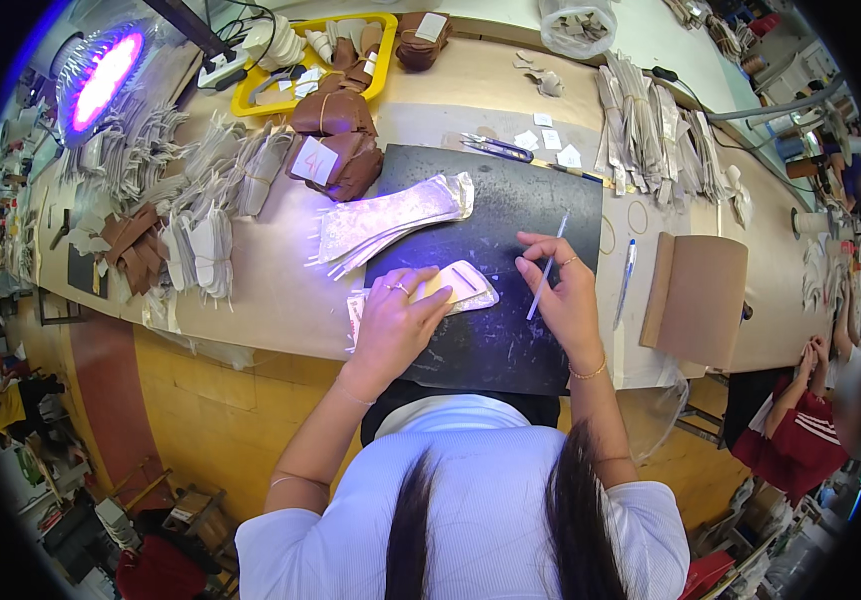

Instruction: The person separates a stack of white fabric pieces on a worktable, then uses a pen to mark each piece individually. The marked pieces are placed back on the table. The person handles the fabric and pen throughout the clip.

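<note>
My left hand (401, 312) presses a pale yellow template (457, 284) with a dark slot down onto a silvery cut piece (485, 298). Part of both is hidden under the fingers. In my right hand (568, 290), between thumb and fingers, is a slim white pen (547, 268), its lower tip pointing at the black mat (510, 350), to the right of the template. Just beyond my left hand lies a small stack of silvery, strap-ended pieces (390, 222). A slip with red print (355, 310) shows beside my left wrist.
Scissors (497, 147) and paper tags (542, 138) lie at the mat's far edge. Brown bundles (335, 150), a yellow tray (386, 60) and grey strip bundles (205, 240) stand left. A blue pen (625, 270) and a curled brown sheet (700, 300) are right. A lamp (105, 80) glows upper left.
</note>
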Demonstrator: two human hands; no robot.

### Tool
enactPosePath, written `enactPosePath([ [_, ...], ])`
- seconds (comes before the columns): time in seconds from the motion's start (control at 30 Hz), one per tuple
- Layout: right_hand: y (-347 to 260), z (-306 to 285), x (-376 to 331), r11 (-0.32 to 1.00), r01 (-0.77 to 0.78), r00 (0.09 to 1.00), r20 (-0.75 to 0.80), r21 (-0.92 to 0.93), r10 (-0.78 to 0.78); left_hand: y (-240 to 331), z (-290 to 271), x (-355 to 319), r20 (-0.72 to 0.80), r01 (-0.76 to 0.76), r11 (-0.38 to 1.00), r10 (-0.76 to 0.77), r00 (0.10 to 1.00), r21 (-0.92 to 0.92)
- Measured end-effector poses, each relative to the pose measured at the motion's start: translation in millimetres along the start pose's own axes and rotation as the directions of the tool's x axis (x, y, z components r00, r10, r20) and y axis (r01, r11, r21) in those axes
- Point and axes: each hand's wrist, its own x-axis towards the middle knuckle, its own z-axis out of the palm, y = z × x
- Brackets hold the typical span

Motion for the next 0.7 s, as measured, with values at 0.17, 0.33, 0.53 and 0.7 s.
enactPosePath([
  [0.17, -6, 0, 0, 1.000, -0.013, 1.000, 0.018, -0.026, 0.013, -2, 2, 1, 0.005, -0.006, 1.000, 0.006, 1.000, 0.005],
  [0.33, -15, 4, -1, 1.000, 0.020, 0.999, -0.032, 0.022, -0.020, -2, 4, 1, -0.001, -0.006, 1.000, 0.006, 1.000, -0.011],
  [0.53, -16, 14, -6, 0.993, 0.122, 0.984, 0.127, 0.008, -0.122, -3, 9, -1, -0.014, 0.006, 1.000, -0.006, 1.000, -0.027],
  [0.7, -8, 31, -5, 0.963, 0.260, 0.952, 0.184, -0.075, -0.243, -4, 14, -3, -0.030, 0.016, 0.999, -0.017, 0.999, -0.042],
])
